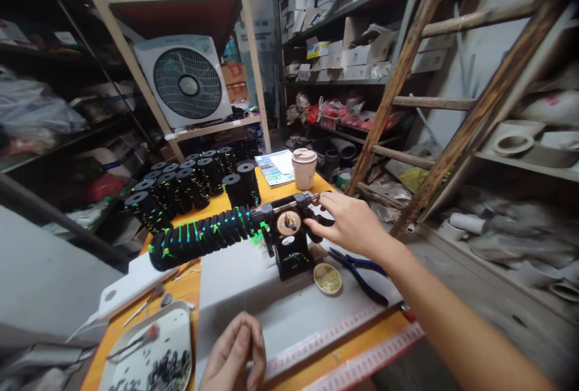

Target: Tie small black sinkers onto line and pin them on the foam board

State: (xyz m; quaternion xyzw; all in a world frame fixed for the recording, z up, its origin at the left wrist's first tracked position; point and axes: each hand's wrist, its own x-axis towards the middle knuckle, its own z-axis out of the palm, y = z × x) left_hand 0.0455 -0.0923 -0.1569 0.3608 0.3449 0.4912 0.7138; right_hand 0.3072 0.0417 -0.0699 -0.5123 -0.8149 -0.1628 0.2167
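My right hand (pixel 350 219) is closed around the right end of a black hand-wound device with a round dial (pixel 288 222). Its fingers lie near the metal shaft on top, and the thumb sits beside the dial. From the device's left side sticks out a black cylinder (pixel 203 238) wound with thick black coils and bright green and blue bits. My left hand (pixel 237 352) is curled low in front, apart from the device, with no object showing in it. Blue-handled pliers (pixel 364 276) and a small bowl of yellowish beads (pixel 327 279) lie near the right hand.
Several black rolls (pixel 187 183) stand at the table's back left. A lidded cup (pixel 304 169) stands beside magazines (pixel 275 168). At front left are a tray of dark bits (pixel 149 355) and a white power strip (pixel 131 287). Beyond are a fan (pixel 185 80) and a wooden ladder (pixel 398 89).
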